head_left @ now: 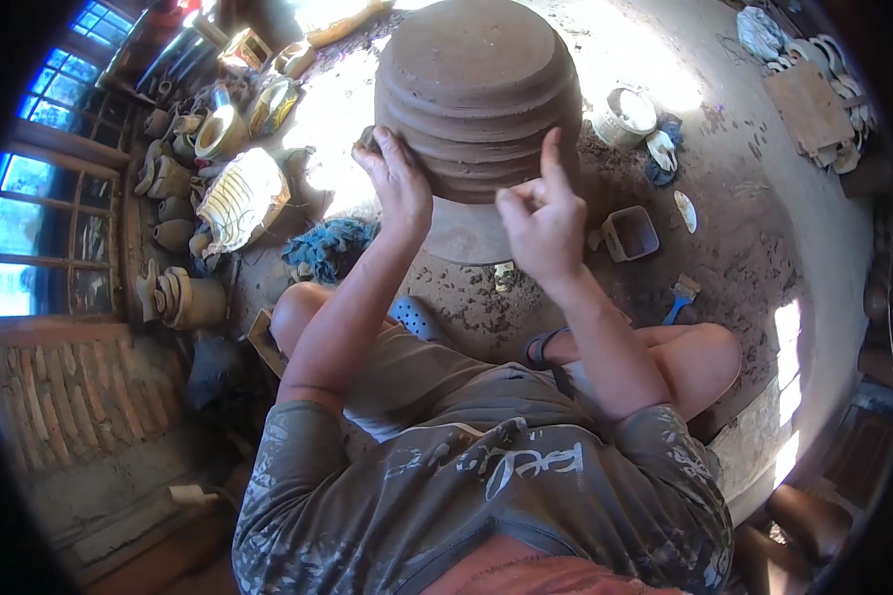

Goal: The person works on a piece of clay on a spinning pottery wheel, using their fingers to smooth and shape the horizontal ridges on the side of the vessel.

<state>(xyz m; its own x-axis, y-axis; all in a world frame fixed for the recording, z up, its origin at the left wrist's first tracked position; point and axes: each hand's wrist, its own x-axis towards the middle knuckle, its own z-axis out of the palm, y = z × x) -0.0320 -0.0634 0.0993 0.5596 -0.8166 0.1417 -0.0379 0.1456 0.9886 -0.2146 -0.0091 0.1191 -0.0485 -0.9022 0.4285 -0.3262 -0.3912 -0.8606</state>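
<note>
A large brown clay pot (476, 109) with ridged bands round its side and a flat, closed top stands in front of me on a pale round support (466, 234). My left hand (399, 183) is at the pot's left side, its fingers closed round a small dark grey piece (368, 142) that I cannot make out. Against the right side of the pot rests my right hand (546, 223), with the index finger stretched upward and the thumb apart. Its other fingers are curled, and I see nothing held in it.
To the right are a bucket (625, 116), a small plastic tub (630, 234) and a blue-handled brush (682, 297). A blue-green cloth (329, 247) lies at left, beyond my knee. Pots and a ribbed pale piece (244, 200) crowd the left wall. Clay scraps cover the floor.
</note>
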